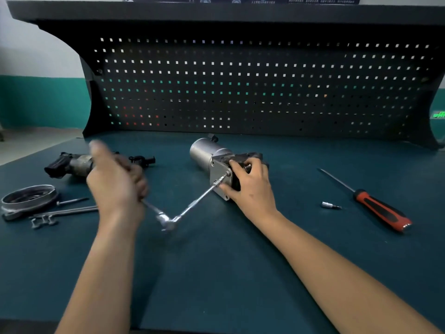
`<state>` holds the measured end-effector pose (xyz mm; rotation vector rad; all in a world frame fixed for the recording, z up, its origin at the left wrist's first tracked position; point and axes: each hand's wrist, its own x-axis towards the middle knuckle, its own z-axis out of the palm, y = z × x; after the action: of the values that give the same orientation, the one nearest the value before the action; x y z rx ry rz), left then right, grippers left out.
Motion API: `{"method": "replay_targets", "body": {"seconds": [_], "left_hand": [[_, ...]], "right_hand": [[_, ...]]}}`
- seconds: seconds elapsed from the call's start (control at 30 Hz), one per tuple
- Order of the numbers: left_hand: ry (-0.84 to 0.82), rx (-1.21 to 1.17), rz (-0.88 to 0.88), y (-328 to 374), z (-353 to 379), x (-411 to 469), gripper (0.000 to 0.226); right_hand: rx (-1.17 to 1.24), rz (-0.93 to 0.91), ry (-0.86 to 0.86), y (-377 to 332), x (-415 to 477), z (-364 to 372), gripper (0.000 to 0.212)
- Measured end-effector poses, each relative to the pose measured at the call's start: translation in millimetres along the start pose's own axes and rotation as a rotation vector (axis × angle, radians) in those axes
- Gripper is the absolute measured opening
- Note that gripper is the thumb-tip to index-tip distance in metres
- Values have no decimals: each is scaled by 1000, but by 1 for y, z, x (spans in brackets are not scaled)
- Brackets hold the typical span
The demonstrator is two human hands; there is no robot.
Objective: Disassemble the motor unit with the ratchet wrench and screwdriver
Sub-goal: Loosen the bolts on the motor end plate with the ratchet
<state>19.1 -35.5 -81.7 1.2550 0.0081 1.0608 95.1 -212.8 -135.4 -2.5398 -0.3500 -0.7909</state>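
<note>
The motor unit [204,153], a silver cylinder with a grey end plate, lies on the green bench mat at centre. My right hand [250,186] grips its black rear housing, thumb on the plate. The ratchet wrench [168,220] has a long extension whose tip sits on a bolt in the plate. My left hand [115,182], blurred, holds the wrench handle with curled fingers. The red and black screwdriver [380,208] lies on the mat to the right, apart from both hands.
A loose socket bit [328,205] lies left of the screwdriver. At the left are a dirty motor part [69,165], a round metal cover [29,198], long bolts [69,209] and small fasteners [43,222]. A black pegboard [240,88] walls the back.
</note>
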Motion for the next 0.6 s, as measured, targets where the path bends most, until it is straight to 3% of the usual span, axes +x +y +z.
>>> {"method": "replay_targets", "body": {"seconds": [0.03,0.1,0.23,0.33,0.6], "left_hand": [[2,12,-114,-1,-2,3,43],[-76,157,-12,-6,1,-1,53],[-113,-3,-41,4,15,-4,43],[-96,-96,-52,12,10,5,41],[-139,-126,-35,11,-9,11,51]], "right_hand": [[2,4,7,-2,-2,2,58],[24,-4,12,-4,-3,4,62],[100,-52,-63,8,-4,-6,76],[103,-96,-111,18,-6,-14,75],[96,-14,-13,22,5,-19,84]]}}
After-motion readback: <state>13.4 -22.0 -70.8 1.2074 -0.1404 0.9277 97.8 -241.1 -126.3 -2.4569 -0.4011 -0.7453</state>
